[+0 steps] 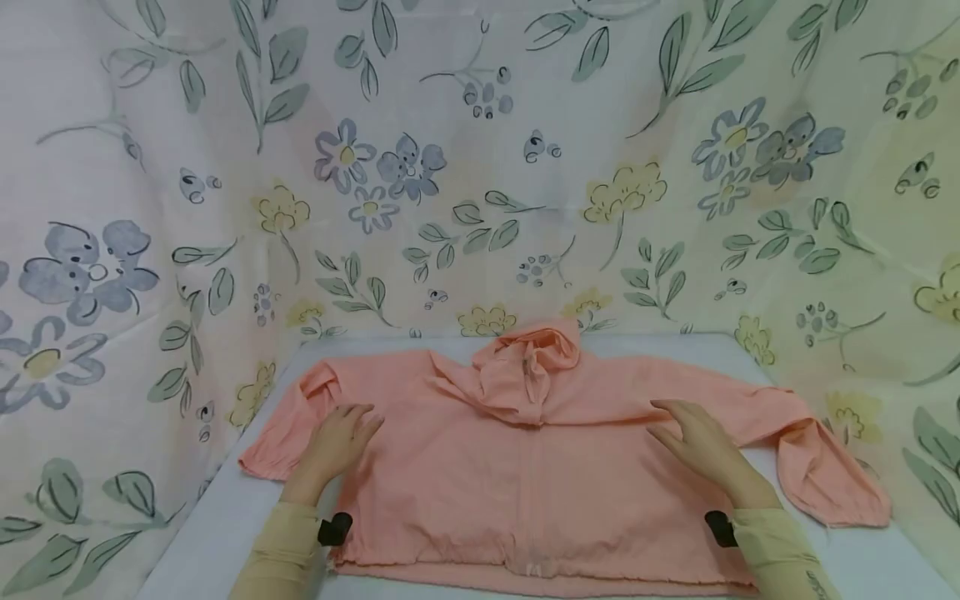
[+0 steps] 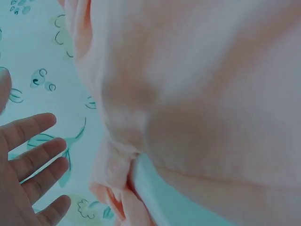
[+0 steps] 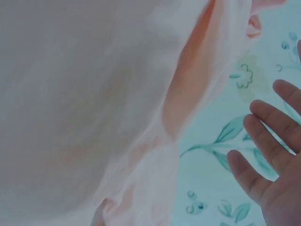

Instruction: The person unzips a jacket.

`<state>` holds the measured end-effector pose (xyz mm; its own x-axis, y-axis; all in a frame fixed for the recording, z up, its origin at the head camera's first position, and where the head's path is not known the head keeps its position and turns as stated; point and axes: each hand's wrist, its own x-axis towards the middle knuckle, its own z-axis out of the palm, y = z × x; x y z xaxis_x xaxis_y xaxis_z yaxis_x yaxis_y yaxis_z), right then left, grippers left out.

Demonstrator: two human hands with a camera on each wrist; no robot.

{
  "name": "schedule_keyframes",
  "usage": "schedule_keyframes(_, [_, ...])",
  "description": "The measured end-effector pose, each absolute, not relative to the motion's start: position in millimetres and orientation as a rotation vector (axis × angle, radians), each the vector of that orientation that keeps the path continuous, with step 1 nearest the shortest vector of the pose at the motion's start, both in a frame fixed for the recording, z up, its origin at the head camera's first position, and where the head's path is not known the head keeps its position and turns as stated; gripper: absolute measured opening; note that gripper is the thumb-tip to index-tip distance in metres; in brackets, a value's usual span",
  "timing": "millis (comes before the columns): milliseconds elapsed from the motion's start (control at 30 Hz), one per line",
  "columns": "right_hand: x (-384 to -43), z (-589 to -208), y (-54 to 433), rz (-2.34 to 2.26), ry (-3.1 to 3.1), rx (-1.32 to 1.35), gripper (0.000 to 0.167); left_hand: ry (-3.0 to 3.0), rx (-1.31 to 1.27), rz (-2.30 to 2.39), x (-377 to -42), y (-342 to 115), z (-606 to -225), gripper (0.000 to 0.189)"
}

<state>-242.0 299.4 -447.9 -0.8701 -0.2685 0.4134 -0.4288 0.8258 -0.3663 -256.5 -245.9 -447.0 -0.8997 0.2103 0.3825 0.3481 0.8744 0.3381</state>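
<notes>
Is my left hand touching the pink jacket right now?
Touching. The head view shows the left hand lying flat, fingers straight, on the pink jacket near its left sleeve.

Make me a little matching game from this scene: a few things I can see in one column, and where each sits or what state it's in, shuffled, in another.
Things:
1. left hand
2. right hand
3. hood
4. floral cloth

States or places:
a. bunched at the jacket's top middle
b. hangs behind the table
c. flat on the jacket, beside the folded-in sleeve
d. flat on the jacket, beside the sleeve trailing outward

Pairs: 1-c, 2-d, 3-a, 4-b
</notes>
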Motion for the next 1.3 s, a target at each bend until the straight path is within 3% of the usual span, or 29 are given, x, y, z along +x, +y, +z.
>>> schedule_keyframes(233, [-262, -438, 277, 0.757, -2.701, 0.536, 0.038, -2.631, -0.450, -0.632, -274, -227, -435, 0.030])
schedule_keyframes(867, [-297, -433, 199, 0.941, -2.720, 0.693, 0.039, -2.594, -0.539, -0.887, -333, -132, -425, 0.017])
schedule_keyframes(1300, [-301, -438, 170, 0.934, -2.745, 0.737, 0.029, -2.751, -0.489, -1.077, -351, -62, -416, 0.034])
